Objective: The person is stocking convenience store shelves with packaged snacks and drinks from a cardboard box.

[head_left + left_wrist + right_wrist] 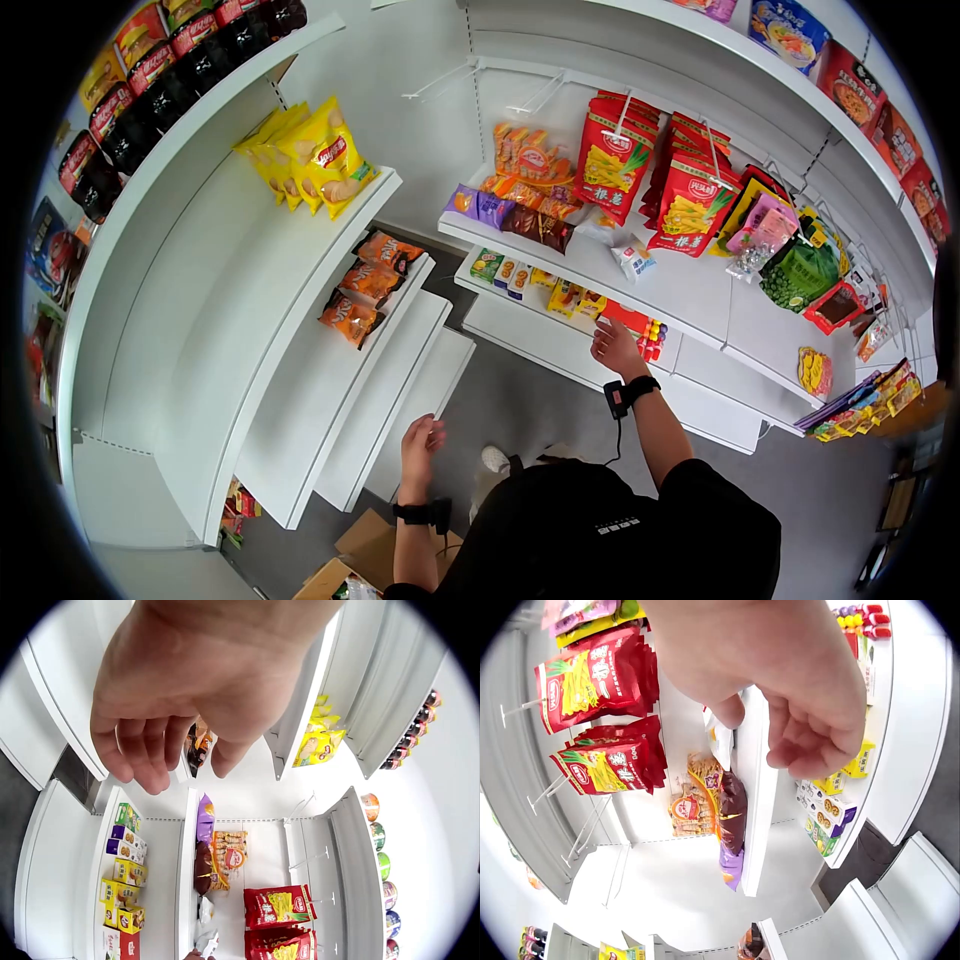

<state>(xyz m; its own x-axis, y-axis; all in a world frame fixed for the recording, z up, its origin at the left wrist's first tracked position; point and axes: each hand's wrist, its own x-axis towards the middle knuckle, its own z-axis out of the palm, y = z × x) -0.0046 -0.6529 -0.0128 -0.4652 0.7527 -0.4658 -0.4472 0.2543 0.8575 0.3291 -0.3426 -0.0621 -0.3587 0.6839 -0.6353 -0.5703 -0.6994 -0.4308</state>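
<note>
Head view puts the right hand (615, 347) at the front edge of the lower shelf (690, 355), just beside the red box (627, 318) and the small bottles (655, 335), its grip loosely curled and empty; the left hand (420, 447) hangs well apart, its grip slack and holding nothing. Since the bottles stand close to the shelf's lip, a brush from the knuckles could likely topple them or push them off to the floor (520, 400).

Bright, even light fell on two white metal shelving units, left (200, 330) and right (760, 330), above a smooth grey floor (520, 410), an open brown cardboard box (365, 545) nearby.
</note>
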